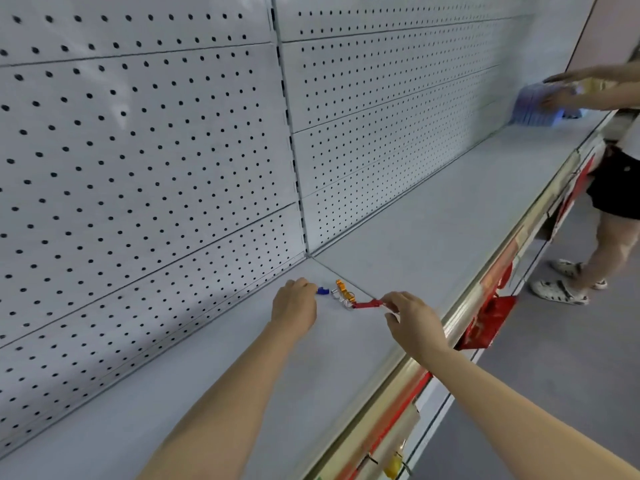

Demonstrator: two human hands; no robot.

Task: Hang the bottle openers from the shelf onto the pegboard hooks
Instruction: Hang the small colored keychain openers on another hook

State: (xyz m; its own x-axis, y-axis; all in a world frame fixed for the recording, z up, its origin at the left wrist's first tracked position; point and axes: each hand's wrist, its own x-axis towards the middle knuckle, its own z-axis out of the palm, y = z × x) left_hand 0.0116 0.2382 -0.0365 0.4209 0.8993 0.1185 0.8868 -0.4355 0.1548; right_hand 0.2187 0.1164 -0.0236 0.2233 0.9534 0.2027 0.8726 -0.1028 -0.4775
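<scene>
Three small bottle openers lie close together on the grey shelf (398, 244), near the seam between two shelf boards. My left hand (294, 303) curls its fingers round the blue opener (322, 291), only its end showing. An orange opener (341, 286) with a metal key ring (344, 299) lies between my hands. My right hand (412, 317) pinches the end of the red opener (367, 304), which lies flat on the shelf. The white pegboard (145, 150) rises behind the shelf; I see no hooks on it.
Another person stands at the far right, both hands on a blue stack (535, 105) at the shelf's far end. A red tag holder (485, 320) hangs from the shelf's front rail (460, 317). A yellow tag (393, 464) hangs lower down.
</scene>
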